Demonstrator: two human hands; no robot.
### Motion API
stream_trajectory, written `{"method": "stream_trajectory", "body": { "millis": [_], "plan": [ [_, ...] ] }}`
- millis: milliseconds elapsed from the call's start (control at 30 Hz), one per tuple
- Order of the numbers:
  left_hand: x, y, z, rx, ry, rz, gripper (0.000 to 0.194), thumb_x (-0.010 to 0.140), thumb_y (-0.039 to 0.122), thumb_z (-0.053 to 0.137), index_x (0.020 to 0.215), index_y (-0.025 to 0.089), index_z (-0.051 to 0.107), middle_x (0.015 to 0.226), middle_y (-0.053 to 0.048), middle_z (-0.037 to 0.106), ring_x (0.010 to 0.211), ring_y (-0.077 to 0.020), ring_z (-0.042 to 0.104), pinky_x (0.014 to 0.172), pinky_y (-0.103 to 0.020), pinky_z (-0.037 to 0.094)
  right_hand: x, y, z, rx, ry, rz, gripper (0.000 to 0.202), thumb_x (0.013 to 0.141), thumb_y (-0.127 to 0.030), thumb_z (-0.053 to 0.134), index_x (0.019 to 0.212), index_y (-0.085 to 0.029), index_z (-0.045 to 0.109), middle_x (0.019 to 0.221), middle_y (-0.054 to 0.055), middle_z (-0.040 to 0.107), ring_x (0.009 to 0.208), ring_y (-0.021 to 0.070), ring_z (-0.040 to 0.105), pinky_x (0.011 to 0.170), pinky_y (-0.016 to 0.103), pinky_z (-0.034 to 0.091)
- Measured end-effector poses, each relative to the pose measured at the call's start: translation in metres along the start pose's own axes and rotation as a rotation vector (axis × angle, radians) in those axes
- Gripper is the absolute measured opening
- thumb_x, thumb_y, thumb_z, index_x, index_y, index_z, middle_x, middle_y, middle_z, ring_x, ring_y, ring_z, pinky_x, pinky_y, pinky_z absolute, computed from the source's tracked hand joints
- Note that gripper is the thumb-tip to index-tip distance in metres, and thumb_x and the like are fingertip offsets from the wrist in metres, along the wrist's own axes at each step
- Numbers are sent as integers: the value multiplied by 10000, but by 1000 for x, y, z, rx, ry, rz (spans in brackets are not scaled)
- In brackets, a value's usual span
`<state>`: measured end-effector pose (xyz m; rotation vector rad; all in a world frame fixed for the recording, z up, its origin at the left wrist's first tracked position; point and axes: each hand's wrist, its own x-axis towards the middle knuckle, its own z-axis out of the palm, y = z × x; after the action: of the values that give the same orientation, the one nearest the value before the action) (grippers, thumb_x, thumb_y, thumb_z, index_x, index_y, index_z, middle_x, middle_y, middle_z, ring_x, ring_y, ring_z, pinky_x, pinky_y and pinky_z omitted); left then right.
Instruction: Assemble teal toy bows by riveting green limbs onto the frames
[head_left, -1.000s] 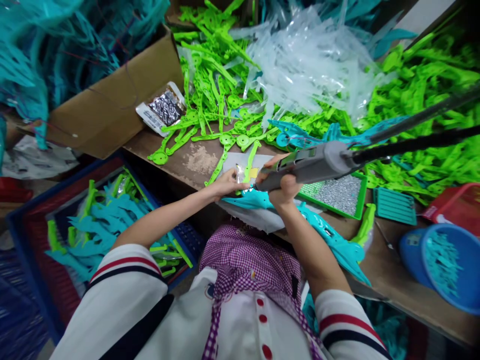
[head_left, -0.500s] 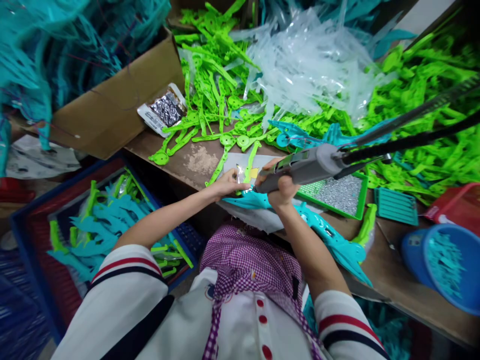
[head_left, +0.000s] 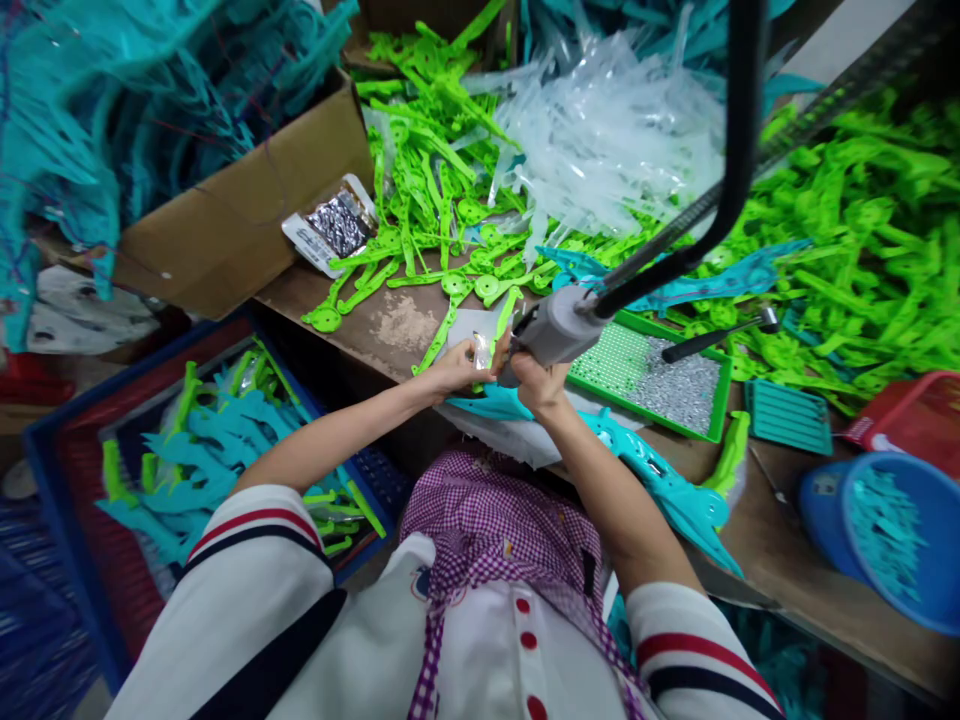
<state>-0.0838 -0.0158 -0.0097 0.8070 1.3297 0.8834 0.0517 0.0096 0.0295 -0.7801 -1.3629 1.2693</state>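
My right hand [head_left: 541, 380] is wrapped round a grey electric screwdriver [head_left: 559, 325], tilted with its cable end up and its tip down at the work. The tip itself is hidden by my fingers. My left hand [head_left: 456, 370] pinches a bright green plastic part [head_left: 504, 318] over a long turquoise plastic shell [head_left: 645, 465], next to a small shiny silvery patch. The shell lies along the table's front edge on a pale cloth [head_left: 517, 440]. My fingers cover where the green part meets the shell.
A green tray [head_left: 724, 400] of small metal screws sits right of my hands, a dark-handled tool [head_left: 705, 340] across it. Farther right stands a blue bucket [head_left: 829, 510]. Green parts [head_left: 885, 270] and clear plastic pieces [head_left: 615, 130] heap behind. At left are a carton [head_left: 247, 210] and a crate [head_left: 64, 520].
The screwdriver has swung from a sideways lean to a steeper one, its cable end moving left. The dark-handled tool on the screw tray now shows more fully. My left hand stays in place.
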Motion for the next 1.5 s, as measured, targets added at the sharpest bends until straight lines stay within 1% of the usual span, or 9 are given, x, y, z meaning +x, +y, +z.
{"method": "stream_trajectory", "body": {
  "millis": [133,267,333,433,567,833,1167,1367,1500],
  "plan": [
    [0,5,-2,5,-36,-94,545,568,256,908,974,186,550,577,84,573,426,-56,463,417,-174,314,-1,-9,3,29,67,0,454,629,-650,759,710,-225,618,602,-10,600,582,175,624,529,334,548],
    [-6,5,-8,-90,-81,-163,608,602,402,924,1035,177,561,761,-23,697,622,-134,651,575,-239,514,9,-48,-22,92,334,-166,530,701,-777,625,814,-261,598,567,-52,507,451,121,527,449,286,471],
    [-16,-4,-11,-99,-23,-59,600,649,442,890,1088,168,587,958,-91,721,813,-164,701,719,-271,566,14,-65,-48,30,402,-279,463,715,-716,676,844,-280,584,585,-60,489,453,113,524,468,282,467],
    [-42,-24,-17,53,256,253,667,670,427,861,1233,197,588,1256,-131,647,1058,-199,665,866,-300,567,18,-67,-86,-120,383,-248,377,760,-633,705,847,-288,581,577,-60,489,451,128,536,474,295,461],
    [-75,-46,-25,436,424,400,465,737,425,798,1140,210,710,1114,-75,679,834,-159,645,773,-285,562,20,-38,-110,-155,515,-207,415,813,-684,607,865,-274,565,524,-75,466,403,138,508,419,294,413],
    [-60,-46,-33,198,256,137,443,720,556,781,936,169,776,743,-36,744,635,-175,692,644,-270,574,28,-7,-114,-134,537,-177,483,756,-712,611,831,-241,535,486,-96,440,367,104,463,394,253,354],
    [-45,-37,-27,72,279,137,400,593,480,864,806,153,775,609,-20,702,556,-151,666,557,-233,540,27,2,-114,-147,501,-166,479,748,-716,612,790,-245,532,474,-93,437,360,110,455,389,260,337],
    [-44,-35,-26,37,262,108,374,623,423,855,867,145,799,711,-49,753,577,-143,670,576,-232,550,26,-36,-115,-35,526,-305,377,817,-633,622,871,-261,602,504,-79,442,373,119,469,369,265,344],
    [-44,-37,-23,51,287,97,333,654,400,840,861,142,799,676,-39,738,570,-141,663,562,-227,532,13,-66,-79,66,448,-379,485,819,-764,518,835,-283,574,473,-78,404,331,114,427,327,255,311]
  ]
}}
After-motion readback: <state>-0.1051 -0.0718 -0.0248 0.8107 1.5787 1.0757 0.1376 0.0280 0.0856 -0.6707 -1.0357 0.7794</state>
